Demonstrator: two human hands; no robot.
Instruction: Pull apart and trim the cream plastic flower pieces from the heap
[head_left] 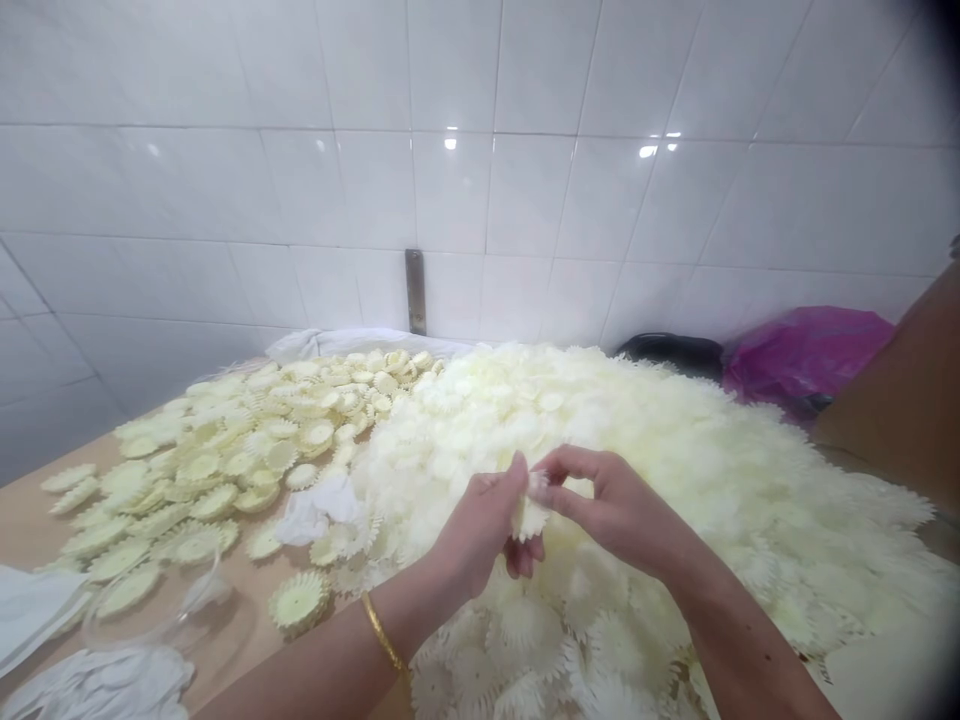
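Between my two hands is a small pale-yellow disc with a toothed edge [531, 512], held on edge over a big heap. My left hand [487, 515] grips it from the left, thumb on top and fingers curled below. My right hand [607, 500] pinches its upper right edge between thumb and forefinger. Beneath and behind both hands spreads the heap of whitish toothed pieces [660, 450]. To the left lies a looser pile of pale-yellow toothed discs [202, 465]. One small stack of discs [298, 600] sits near my left forearm.
White crumpled cloths [105, 685] and a white sheet [34, 610] lie at the table's [240, 640] left front. A crumpled white scrap [319, 508] rests between the piles. A black bag [671, 352] and a purple plastic bag [810, 350] are at the back right, before the tiled wall [450, 190].
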